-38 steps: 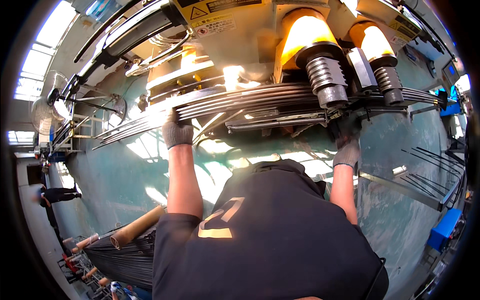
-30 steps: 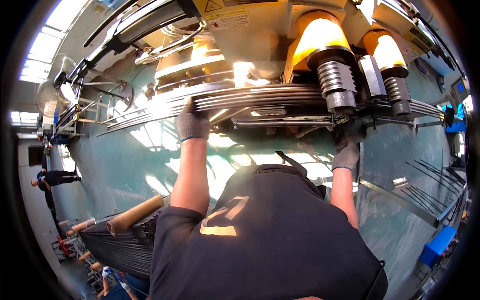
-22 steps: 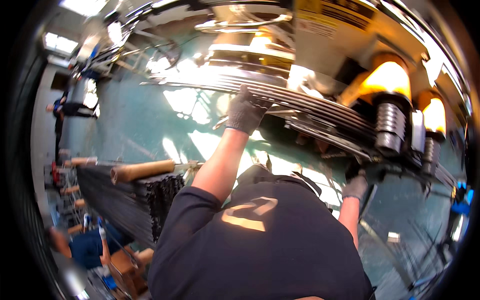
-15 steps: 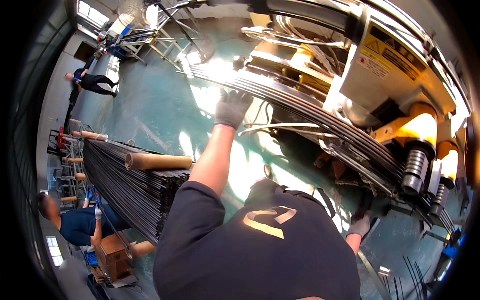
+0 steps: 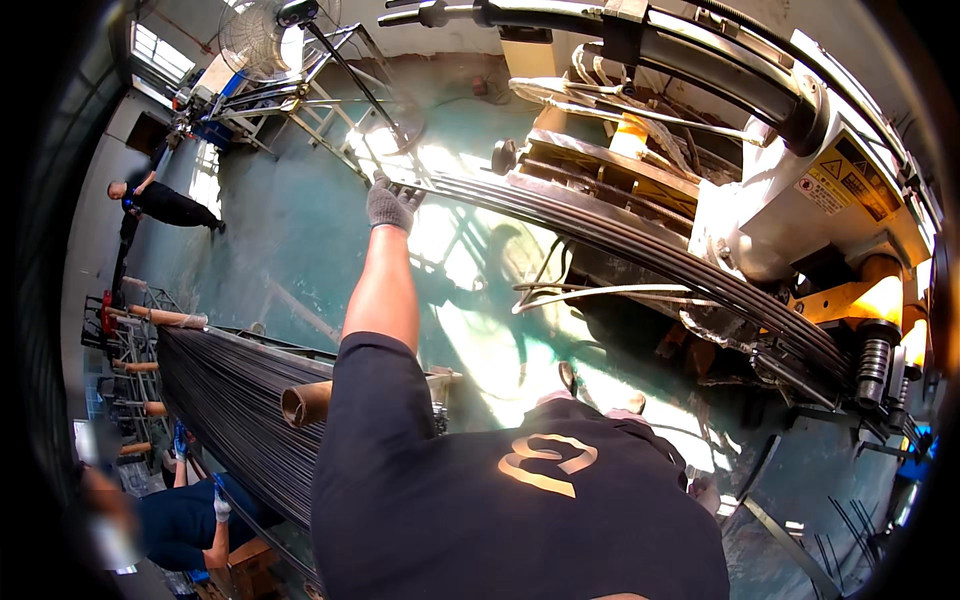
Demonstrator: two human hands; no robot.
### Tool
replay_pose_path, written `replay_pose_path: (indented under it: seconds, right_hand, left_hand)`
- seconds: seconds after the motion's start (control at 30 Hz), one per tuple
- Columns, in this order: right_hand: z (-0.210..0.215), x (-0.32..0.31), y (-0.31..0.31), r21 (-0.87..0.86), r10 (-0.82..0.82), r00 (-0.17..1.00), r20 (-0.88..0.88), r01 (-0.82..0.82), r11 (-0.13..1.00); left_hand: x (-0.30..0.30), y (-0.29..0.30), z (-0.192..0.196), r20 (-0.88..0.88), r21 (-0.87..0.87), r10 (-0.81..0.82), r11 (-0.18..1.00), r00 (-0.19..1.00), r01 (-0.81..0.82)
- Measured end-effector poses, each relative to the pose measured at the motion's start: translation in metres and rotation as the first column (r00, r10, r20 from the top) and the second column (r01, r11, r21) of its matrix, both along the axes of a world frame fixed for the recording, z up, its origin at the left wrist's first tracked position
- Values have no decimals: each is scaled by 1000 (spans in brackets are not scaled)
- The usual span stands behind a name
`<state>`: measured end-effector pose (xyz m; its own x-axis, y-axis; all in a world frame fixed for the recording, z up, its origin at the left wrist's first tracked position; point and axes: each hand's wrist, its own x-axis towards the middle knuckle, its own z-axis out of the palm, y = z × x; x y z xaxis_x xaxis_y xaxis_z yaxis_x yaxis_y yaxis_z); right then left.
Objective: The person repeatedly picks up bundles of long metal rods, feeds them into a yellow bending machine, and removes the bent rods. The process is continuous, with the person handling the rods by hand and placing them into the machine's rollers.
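1. Head view shows the left hand (image 5: 392, 203) in a grey knit glove, arm stretched far forward from the dark shirt (image 5: 520, 500); its fingers curl down onto the near end of a bundle of long steel rods (image 5: 640, 245), gripping it rather than lying flat.
2. The right hand is not clearly visible; only a pale patch shows at the shirt's right edge, so I cannot tell whether it is spread or closed, or whether it holds anything.
3. The bundle of rods runs from the left hand, at upper centre, in a bending line down to the right; it passes under the white body of a machine (image 5: 800, 200) and reaches the ribbed rollers (image 5: 872, 362) by the orange housing (image 5: 880, 298) at the right rim.
4. Above the rods a thick dark pipe (image 5: 700, 65) crosses the top of the machine; pale cables (image 5: 600, 295) loop beneath the bundle over the green floor (image 5: 290, 250).
5. To the lower left a second, wider stack of dark rods (image 5: 240, 400) lies on a rack, with cardboard tubes (image 5: 305, 402) poking out at its near edge and side.
6. Farther off, a standing fan (image 5: 262, 25) is at the top left; another person (image 5: 165, 203) in dark clothes bends over near the left rim; a third person in a blue top (image 5: 180, 520) with a white glove is at the bottom left, beside the rack.
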<state>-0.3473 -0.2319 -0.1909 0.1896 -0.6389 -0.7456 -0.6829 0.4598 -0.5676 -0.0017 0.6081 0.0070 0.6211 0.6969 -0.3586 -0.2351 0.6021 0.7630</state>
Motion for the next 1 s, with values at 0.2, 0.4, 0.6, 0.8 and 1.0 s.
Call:
replay_pose_path:
  seconds: [0.2, 0.4, 0.6, 0.8, 1.0]
  right_hand:
    - [-10, -16, -3, 97, 73, 997, 20, -75, 992]
    - [20, 29, 31, 43, 82, 996, 16, -83, 996]
    - [19, 44, 42, 115, 153, 980, 128, -168, 979]
    - [29, 45, 57, 48, 92, 994, 59, -95, 994]
    - [26, 38, 46, 68, 119, 992, 40, -122, 990]
  left_hand:
    - [-4, -24, -16, 11, 118, -140, 983, 990, 138]
    - [-6, -46, -10, 83, 121, -298, 950, 951, 287]
    - [4, -68, 1, 99, 86, -441, 897, 892, 434]
    - [-11, -78, 17, 15, 175, -499, 855, 867, 489]
    - [-20, -90, 33, 20, 224, -534, 826, 845, 517]
